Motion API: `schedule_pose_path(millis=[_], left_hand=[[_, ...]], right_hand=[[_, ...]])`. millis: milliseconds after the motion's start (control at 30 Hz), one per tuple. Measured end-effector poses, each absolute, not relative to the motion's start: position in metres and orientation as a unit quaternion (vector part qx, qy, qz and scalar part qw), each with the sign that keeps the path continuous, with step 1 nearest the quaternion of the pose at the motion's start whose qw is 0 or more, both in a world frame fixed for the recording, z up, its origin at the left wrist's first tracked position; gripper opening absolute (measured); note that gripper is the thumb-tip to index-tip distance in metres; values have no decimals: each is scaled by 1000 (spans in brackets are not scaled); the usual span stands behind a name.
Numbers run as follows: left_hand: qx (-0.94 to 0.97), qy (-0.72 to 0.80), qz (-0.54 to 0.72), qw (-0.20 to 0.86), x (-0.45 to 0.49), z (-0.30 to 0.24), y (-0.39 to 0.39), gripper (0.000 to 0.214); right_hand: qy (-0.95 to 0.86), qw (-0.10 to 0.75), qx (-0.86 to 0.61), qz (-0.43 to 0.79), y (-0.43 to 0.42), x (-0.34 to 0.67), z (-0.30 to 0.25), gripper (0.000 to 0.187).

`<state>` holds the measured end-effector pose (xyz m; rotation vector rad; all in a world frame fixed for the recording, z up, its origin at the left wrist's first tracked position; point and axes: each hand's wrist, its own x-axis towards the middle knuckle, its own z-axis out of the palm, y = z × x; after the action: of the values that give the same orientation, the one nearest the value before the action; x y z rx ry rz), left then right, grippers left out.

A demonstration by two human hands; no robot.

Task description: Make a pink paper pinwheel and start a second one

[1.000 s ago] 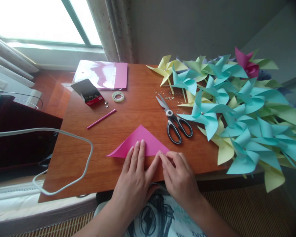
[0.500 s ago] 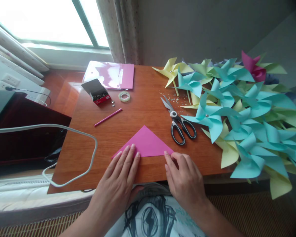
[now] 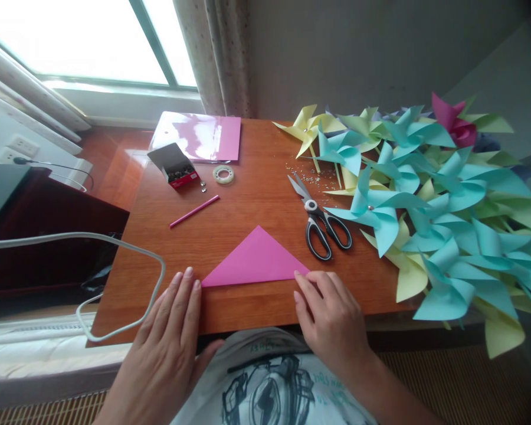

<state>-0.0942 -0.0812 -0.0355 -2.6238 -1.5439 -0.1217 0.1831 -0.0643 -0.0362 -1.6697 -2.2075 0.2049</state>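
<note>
Table point(image 3: 256, 203): mid-frame
Paper point(image 3: 257, 260): folded triangle — uncut
Left hand point(image 3: 170, 333): flat, empty
Right hand point(image 3: 334, 313): curled, touching paper — grip unclear

We get strong daylight from the window point(image 3: 79, 41), upper L, panes blown out white. Glare hits the clear packet point(image 3: 186, 134); softer sheen on the floor point(image 3: 101, 147). Pink paper point(image 3: 256, 260) looks evenly lit. Back wall point(image 3: 336, 65) = dim grey, top R corner v. dark. We see slight haze, wide-lens distortion nr edges.
</note>
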Motion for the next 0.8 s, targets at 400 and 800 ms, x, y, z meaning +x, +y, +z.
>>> schedule_pose_path(millis=[400,800], left_hand=[[-861,-498,-102,-28,-47,-40,-84,79],[-866,-464,-171,-77,-47,-29,-71,71]], right_hand=[[-740,220,-628,95,-28,179,-34,33],[-684,435,-541,223,-36,176,-13,15]])
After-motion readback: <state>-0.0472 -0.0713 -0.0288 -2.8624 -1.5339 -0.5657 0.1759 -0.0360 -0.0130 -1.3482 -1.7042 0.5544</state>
